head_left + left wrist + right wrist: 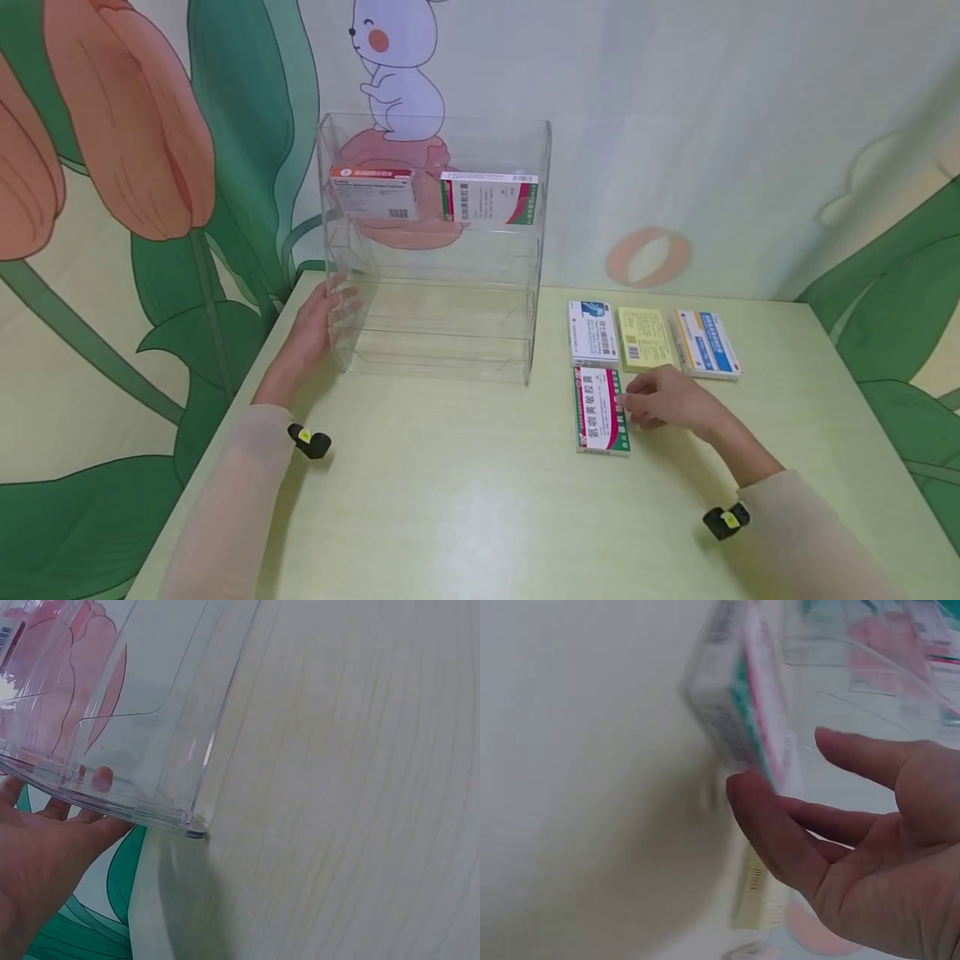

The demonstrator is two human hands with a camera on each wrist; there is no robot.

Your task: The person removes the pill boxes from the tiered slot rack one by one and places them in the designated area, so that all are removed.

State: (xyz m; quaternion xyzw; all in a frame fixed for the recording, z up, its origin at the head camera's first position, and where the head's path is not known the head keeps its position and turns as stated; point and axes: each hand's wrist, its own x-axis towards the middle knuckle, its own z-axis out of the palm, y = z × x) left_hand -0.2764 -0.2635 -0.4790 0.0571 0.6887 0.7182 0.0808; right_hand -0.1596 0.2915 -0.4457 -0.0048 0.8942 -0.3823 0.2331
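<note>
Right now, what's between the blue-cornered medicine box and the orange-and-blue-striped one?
A yellow medicine box, lying on the table; the head view shows it.

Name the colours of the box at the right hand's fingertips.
The box is white, green and magenta, seen best in the head view.

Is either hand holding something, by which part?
The right hand holds nothing: it is at the right edge of the nearest medicine box, thumb apart. The left hand is at the left side of the clear rack; whether it grips cannot be told.
</note>
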